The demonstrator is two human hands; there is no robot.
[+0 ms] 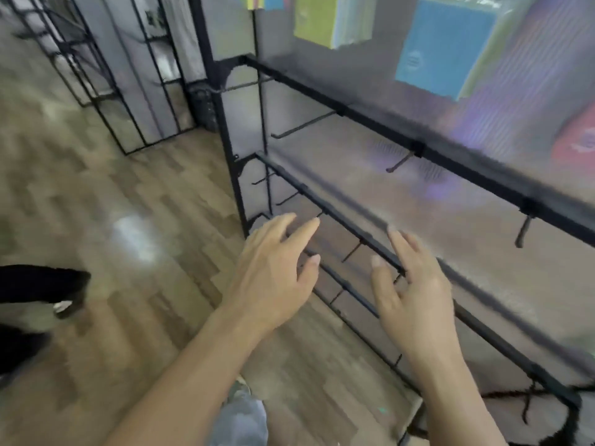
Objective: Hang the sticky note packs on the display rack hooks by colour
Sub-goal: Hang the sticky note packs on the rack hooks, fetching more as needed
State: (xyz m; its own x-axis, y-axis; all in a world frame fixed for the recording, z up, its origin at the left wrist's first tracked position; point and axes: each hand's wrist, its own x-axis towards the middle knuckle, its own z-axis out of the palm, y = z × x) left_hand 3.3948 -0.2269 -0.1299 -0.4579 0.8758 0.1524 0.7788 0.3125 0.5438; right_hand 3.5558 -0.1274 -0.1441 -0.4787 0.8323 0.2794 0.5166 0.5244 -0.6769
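1. At 9 o'clock of the view, against the left edge: another person's dark trouser leg [32, 284] and shoe [69, 305] on the wood-plank floor [122, 226].
2. At 11 o'clock: a second black wire rack [106, 91] stands by a pale wall.
3. At 6 o'clock: left hand [273, 278], palm down, fingers spread and relaxed, nothing held. It hovers near the left end of the lower rail [338, 217].
4. At 3 o'clock of it, apart from it: right hand [415, 304], fingers also spread, holding nothing. Its fingertips overlap the lower rail; I cannot tell whether they touch.
5. Display rack: the upper rail [354, 114] runs from 11 toward 4 o'clock, with hooks [402, 162] jutting forward.
6. Sticky note packs, blurred, sit above the upper rail between 12 and 3 o'clock: green pack [317, 19], blue pack [447, 49] at its 4 o'clock, red pack [576, 143] at the right edge.
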